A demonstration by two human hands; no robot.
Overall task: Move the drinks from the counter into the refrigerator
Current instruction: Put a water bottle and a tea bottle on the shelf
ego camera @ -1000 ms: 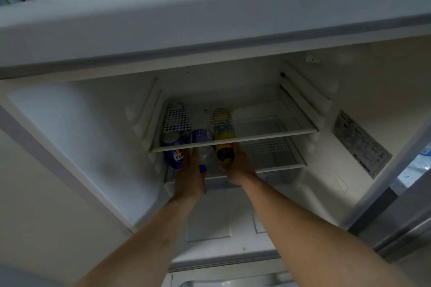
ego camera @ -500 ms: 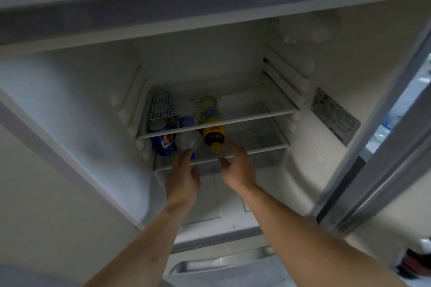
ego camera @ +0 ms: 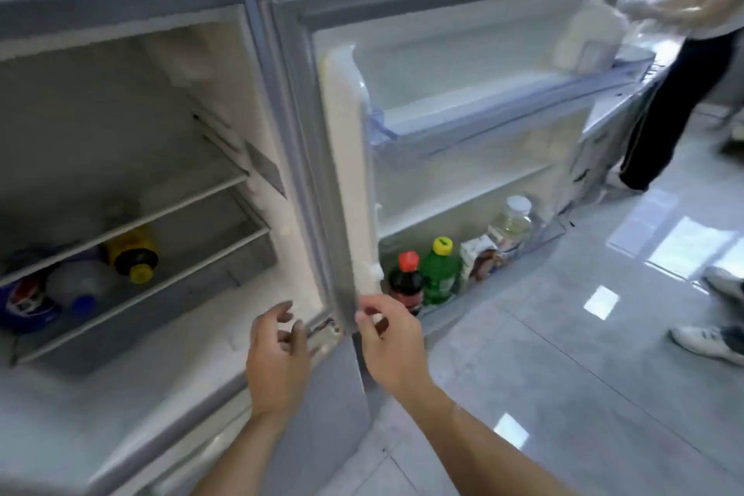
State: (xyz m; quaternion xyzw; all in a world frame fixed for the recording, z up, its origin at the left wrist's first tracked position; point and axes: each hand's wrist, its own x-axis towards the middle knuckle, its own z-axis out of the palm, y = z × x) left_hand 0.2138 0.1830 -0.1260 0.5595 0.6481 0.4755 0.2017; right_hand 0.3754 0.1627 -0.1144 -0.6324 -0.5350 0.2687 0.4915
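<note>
Fridge shelf (ego camera: 169, 286) holds bottles (ego camera: 131, 254) lying caps-outward — both hands (ego camera: 277, 350) loosely curled, empty.

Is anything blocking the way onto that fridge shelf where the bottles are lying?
Nothing visible does. The refrigerator door is swung wide open, and the shelf has bare room right of the yellow-capped bottle. Both the left hand and right hand hold nothing.

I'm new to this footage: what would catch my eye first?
The wide-open white refrigerator door, with a red-capped dark cola bottle and a yellow-capped green bottle upright in its bottom rack. Left, drinks lie on the lower wire shelf, including a yellow-labelled dark bottle. Both hands hover empty by the hinge.
</note>
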